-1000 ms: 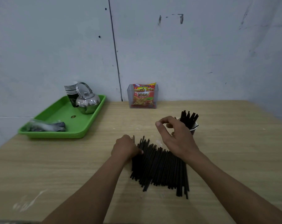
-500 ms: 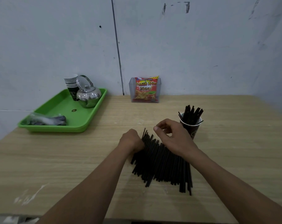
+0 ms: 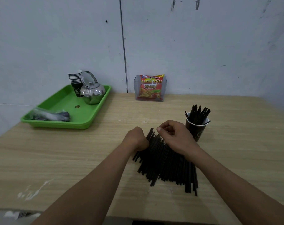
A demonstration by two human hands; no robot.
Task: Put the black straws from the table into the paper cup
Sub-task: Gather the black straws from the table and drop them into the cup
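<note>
A pile of black straws lies on the wooden table in front of me. A dark paper cup stands upright just right of the pile's far end, with several black straws sticking out of it. My left hand is curled into the pile's left edge, its fingertips hidden. My right hand hovers over the far ends of the straws, left of the cup, thumb and forefinger pinched together. I see no straw between them.
A green tray at the back left carries a steel kettle, a stack of paper cups and a plastic bag. A clear holder with a red snack packet stands against the wall.
My right hand has come back from beside the cup to the far end of the pile. My left hand has stayed at the pile's left edge.
</note>
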